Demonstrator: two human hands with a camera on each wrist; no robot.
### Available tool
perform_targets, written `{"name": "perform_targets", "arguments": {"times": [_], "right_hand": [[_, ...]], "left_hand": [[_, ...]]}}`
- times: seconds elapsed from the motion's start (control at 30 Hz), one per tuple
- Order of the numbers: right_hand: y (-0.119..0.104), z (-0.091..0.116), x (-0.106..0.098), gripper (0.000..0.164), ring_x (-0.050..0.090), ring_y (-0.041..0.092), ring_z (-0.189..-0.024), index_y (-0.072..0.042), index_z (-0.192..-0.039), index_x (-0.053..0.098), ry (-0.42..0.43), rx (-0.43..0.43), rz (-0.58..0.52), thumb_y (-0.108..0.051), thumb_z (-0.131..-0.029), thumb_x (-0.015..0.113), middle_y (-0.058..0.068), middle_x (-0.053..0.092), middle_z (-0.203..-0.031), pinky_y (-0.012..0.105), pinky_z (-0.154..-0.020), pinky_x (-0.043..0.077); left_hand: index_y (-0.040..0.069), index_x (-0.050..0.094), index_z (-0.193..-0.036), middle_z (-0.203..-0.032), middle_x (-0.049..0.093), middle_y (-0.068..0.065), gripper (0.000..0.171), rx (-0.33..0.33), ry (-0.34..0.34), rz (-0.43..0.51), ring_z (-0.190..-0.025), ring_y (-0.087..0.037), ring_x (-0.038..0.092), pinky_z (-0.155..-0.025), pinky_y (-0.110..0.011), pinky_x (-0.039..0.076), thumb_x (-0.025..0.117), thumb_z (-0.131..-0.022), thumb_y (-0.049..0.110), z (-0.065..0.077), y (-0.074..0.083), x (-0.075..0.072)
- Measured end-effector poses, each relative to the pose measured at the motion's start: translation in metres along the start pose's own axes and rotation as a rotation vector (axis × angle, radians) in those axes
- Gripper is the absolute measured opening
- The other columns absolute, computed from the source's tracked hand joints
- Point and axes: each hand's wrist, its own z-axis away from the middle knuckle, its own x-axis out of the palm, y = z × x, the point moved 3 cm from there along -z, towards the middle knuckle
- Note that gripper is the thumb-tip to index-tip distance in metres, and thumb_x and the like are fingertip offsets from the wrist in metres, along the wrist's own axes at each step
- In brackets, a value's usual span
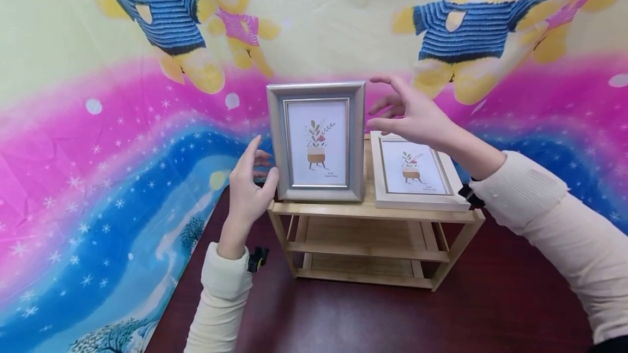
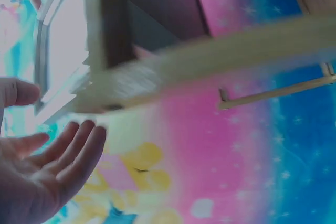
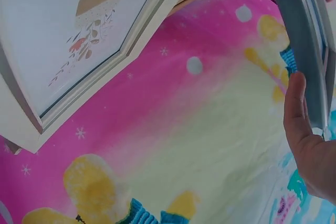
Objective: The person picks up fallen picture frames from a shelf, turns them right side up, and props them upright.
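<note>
In the head view a silver-grey picture frame (image 1: 357, 143) stands upright on the top shelf of a small wooden rack (image 1: 343, 210). A plant-in-a-pot print fills it. My left hand (image 1: 251, 184) is at its left side, thumb and fingers spread apart, fingertips right at the edge. Opposite, my right hand (image 1: 409, 116) is raised by the upper right side, its fingers bent loosely with a gap to the frame. A cream picture frame (image 1: 422, 201) with the same print lies tilted back on the shelf's right half, below my right hand.
Under the top shelf the rack has two lower shelves (image 1: 363, 264). It stands on a dark reddish table (image 1: 353, 315). Behind hangs a backdrop cloth (image 1: 314, 26) printed with teddy bears and snowflakes, close to the rack's rear.
</note>
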Motion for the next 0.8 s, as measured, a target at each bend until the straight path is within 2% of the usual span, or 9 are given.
{"name": "perform_targets", "arguments": {"times": [0.07, 0.13, 0.23, 0.47, 0.63, 0.8], "right_hand": [[-0.001, 0.006, -0.003, 0.064, 0.063, 0.019, -0.081, -0.015, -0.139, 0.031, 0.018, 0.012, 0.029, -0.014, -0.084, 0.065, 0.015, 0.060, -0.098, 0.026, -0.065, 0.052], [-0.001, 0.012, -0.006, 0.060, 0.063, 0.018, -0.079, -0.014, -0.137, 0.034, 0.032, 0.025, 0.054, -0.016, -0.085, 0.064, 0.014, 0.061, -0.097, 0.027, -0.065, 0.053], [0.000, 0.022, -0.011, 0.052, 0.063, 0.014, -0.078, -0.011, -0.133, 0.041, 0.042, 0.050, 0.067, -0.018, -0.086, 0.063, 0.014, 0.062, -0.097, 0.026, -0.065, 0.052], [0.005, 0.041, -0.025, 0.034, 0.063, 0.011, -0.072, -0.002, -0.116, 0.057, 0.067, 0.086, 0.109, -0.018, -0.086, 0.062, 0.012, 0.066, -0.093, 0.021, -0.063, 0.050], [0.011, 0.053, -0.034, 0.034, 0.062, 0.012, -0.069, -0.003, -0.116, 0.057, 0.071, 0.137, 0.119, -0.020, -0.087, 0.062, 0.004, 0.066, -0.085, 0.022, -0.062, 0.050], [0.020, 0.062, -0.042, 0.035, 0.061, 0.016, -0.067, -0.002, -0.117, 0.056, 0.075, 0.182, 0.136, -0.022, -0.088, 0.060, 0.001, 0.065, -0.080, 0.023, -0.061, 0.050]], "left_hand": [[-0.003, 0.046, -0.128, -0.094, 0.059, -0.019, 0.050, 0.065, 0.082, -0.014, -0.084, -0.027, 0.059, -0.066, -0.041, 0.052, 0.058, -0.079, 0.000, 0.002, 0.010, -0.002], [-0.005, 0.051, -0.123, -0.089, 0.060, -0.018, 0.046, 0.113, 0.134, -0.009, -0.079, -0.026, 0.059, -0.063, -0.040, 0.052, 0.059, -0.078, 0.000, 0.004, 0.020, -0.002], [-0.006, 0.054, -0.117, -0.082, 0.060, -0.015, 0.042, 0.150, 0.147, 0.023, -0.073, -0.024, 0.058, -0.060, -0.036, 0.051, 0.059, -0.076, -0.001, 0.007, 0.034, 0.000], [-0.008, 0.054, -0.113, -0.075, 0.061, -0.015, 0.041, 0.154, 0.079, 0.070, -0.063, -0.019, 0.056, -0.054, -0.030, 0.048, 0.062, -0.075, 0.003, 0.014, 0.057, 0.017], [-0.007, 0.054, -0.115, -0.075, 0.060, -0.013, 0.045, 0.132, 0.017, 0.069, -0.063, -0.019, 0.056, -0.053, -0.026, 0.047, 0.066, -0.074, 0.009, 0.020, 0.072, 0.036], [-0.006, 0.055, -0.116, -0.078, 0.061, -0.013, 0.047, 0.090, -0.049, 0.084, -0.065, -0.018, 0.057, -0.054, -0.026, 0.048, 0.068, -0.075, 0.015, 0.027, 0.082, 0.057]]}}
